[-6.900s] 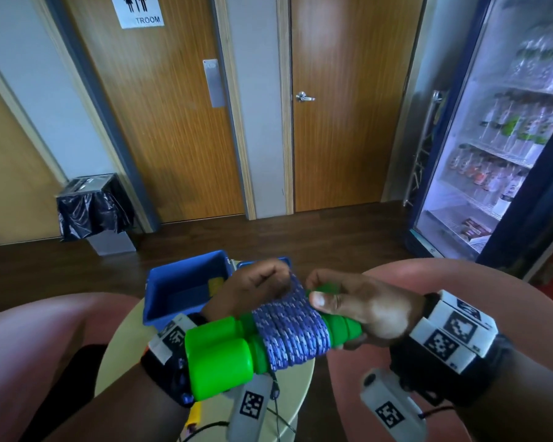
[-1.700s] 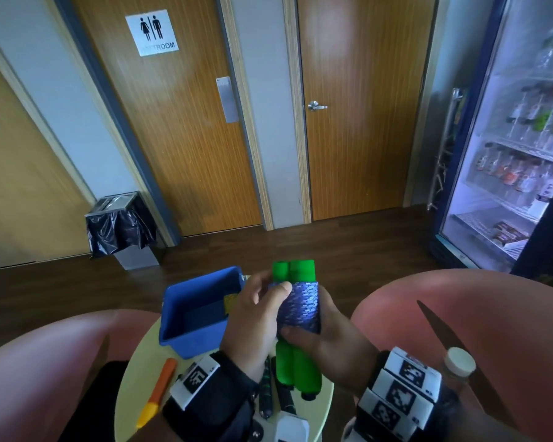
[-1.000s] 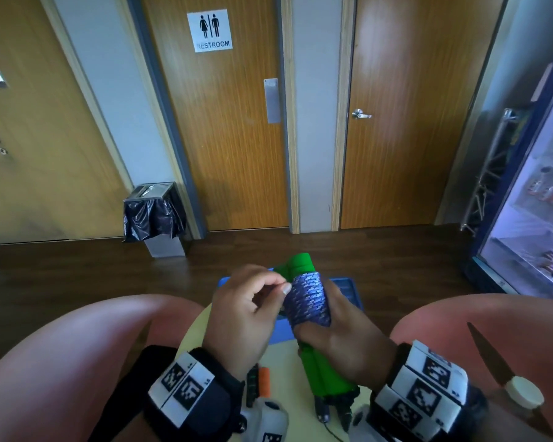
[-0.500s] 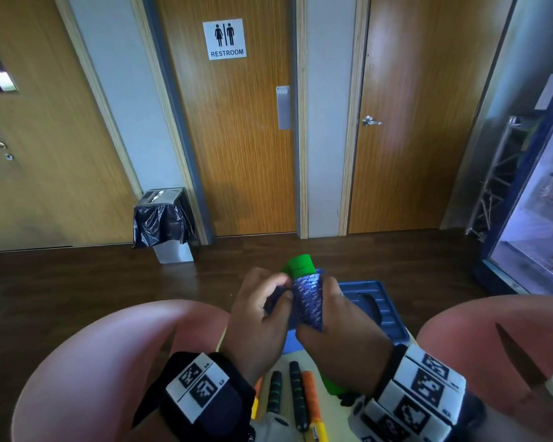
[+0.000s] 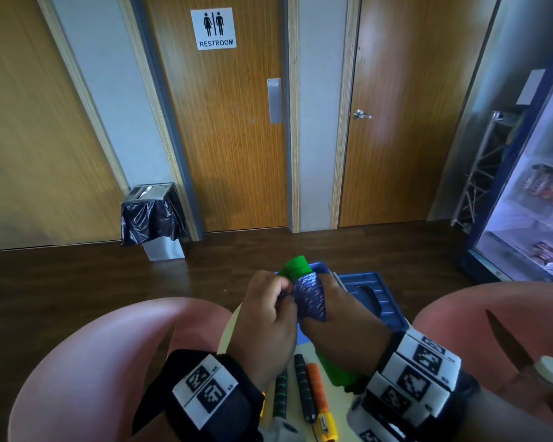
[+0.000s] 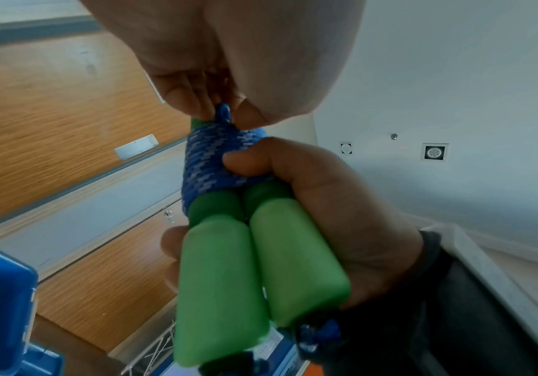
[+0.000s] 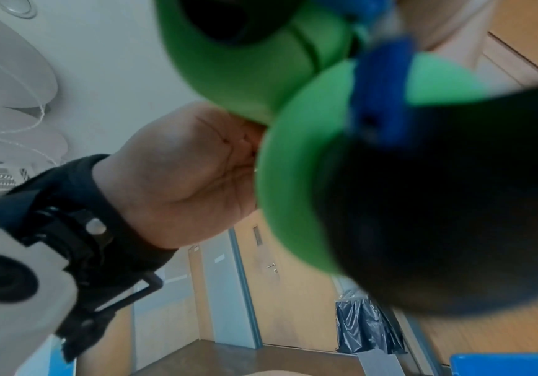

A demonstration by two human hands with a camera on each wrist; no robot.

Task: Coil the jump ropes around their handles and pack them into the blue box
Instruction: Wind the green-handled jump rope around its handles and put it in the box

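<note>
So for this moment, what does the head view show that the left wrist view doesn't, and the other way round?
Only the head view shows the spare rope handles lying on the table, the bin, the restroom sign and the drinks fridge. Only the left wrist view shows the left hand pinching the rope end and the right hand wrapped round both green handles. Both show the coiled blue rope and part of the blue box.

Left wrist band (image 5: 205, 387): black fabric, fitted with a white plate bearing two black square-code markers; seen at lower left of the head view. Right wrist band (image 5: 419, 374): black, wrapped by several white marker plates. White camera housing (image 7: 13, 282) with dark round lens, strapped on by a black buckle.
</note>
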